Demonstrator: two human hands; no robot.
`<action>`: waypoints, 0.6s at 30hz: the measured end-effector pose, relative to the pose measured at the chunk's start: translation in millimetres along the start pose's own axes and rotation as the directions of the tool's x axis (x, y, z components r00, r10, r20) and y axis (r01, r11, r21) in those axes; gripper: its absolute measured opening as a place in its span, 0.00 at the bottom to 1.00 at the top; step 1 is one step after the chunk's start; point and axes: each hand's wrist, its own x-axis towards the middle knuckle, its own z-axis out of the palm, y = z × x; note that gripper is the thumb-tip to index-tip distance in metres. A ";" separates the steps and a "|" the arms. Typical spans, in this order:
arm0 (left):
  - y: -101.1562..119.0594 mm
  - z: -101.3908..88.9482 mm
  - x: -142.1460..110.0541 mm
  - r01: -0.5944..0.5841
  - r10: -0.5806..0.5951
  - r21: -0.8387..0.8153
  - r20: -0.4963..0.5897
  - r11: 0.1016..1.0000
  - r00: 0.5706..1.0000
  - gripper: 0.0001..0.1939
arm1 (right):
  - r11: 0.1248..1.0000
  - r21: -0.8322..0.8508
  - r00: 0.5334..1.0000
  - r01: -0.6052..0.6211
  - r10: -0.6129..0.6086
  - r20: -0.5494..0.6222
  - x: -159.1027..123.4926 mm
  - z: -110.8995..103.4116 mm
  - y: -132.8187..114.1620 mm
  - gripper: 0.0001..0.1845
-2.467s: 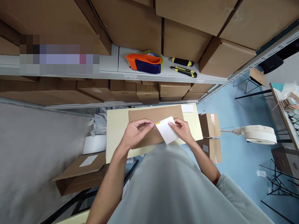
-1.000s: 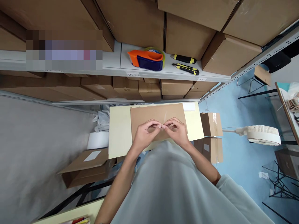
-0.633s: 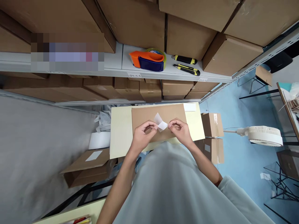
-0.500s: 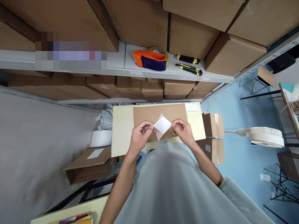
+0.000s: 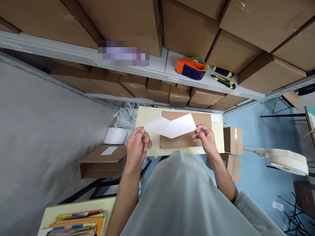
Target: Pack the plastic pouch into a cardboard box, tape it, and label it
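A white label [image 5: 182,126] and its paler backing sheet [image 5: 154,126] are stretched apart between my hands, above a flat brown cardboard piece [image 5: 187,141] that lies on a pale yellow table [image 5: 147,114]. My left hand [image 5: 137,146] pinches the backing's left end. My right hand [image 5: 205,139] pinches the label's right corner. The two sheets still meet in the middle.
A shelf behind the table carries an orange and blue tape dispenser [image 5: 190,68], two yellow-black utility knives [image 5: 223,77] and many cardboard boxes. More boxes [image 5: 232,141] stand right of the table, an open box [image 5: 103,160] left. A white fan [image 5: 287,161] is on the blue floor.
My hands have drawn apart, peeling the small white sheet open into a long stretched pair. The view has swung, so the shelf and table sit further right.
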 end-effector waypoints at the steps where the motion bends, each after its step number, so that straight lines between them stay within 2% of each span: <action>1: 0.9 -10.7 5.2 -0.016 0.016 -0.012 -0.030 1.000 0.999 0.10 | 1.000 -0.003 1.000 0.003 -0.003 -0.002 1.1 7.3 -0.8 0.21; 6: 8.4 -72.5 42.5 -0.087 0.082 -0.011 -0.237 0.996 0.968 0.07 | 0.999 -0.032 1.000 0.002 -0.002 0.009 4.3 42.8 -2.1 0.21; 9: 21.6 -112.2 69.9 -0.109 0.129 0.072 -0.405 0.991 0.905 0.04 | 0.999 -0.042 1.000 0.004 -0.004 -0.003 4.4 59.2 -0.5 0.20; 11: 31.7 -137.4 89.7 -0.107 0.170 0.160 -0.462 0.981 0.870 0.06 | 0.999 -0.050 1.000 0.004 -0.005 -0.018 3.9 67.3 0.8 0.20; 15: 47.3 -179.3 136.5 -0.111 0.276 0.370 -0.429 0.922 0.860 0.10 | 0.998 -0.067 1.000 0.002 -0.003 -0.025 2.7 79.1 1.1 0.20; 17: 52.4 -194.3 161.8 -0.087 0.307 0.514 -0.360 0.854 0.881 0.10 | 0.997 -0.073 1.000 0.001 -0.002 -0.023 2.2 83.7 -0.3 0.20; 18: 54.4 -199.6 173.5 -0.066 0.302 0.578 -0.323 0.813 0.897 0.15 | 0.997 -0.075 1.000 0.001 -0.002 -0.023 2.0 85.6 -1.1 0.20</action>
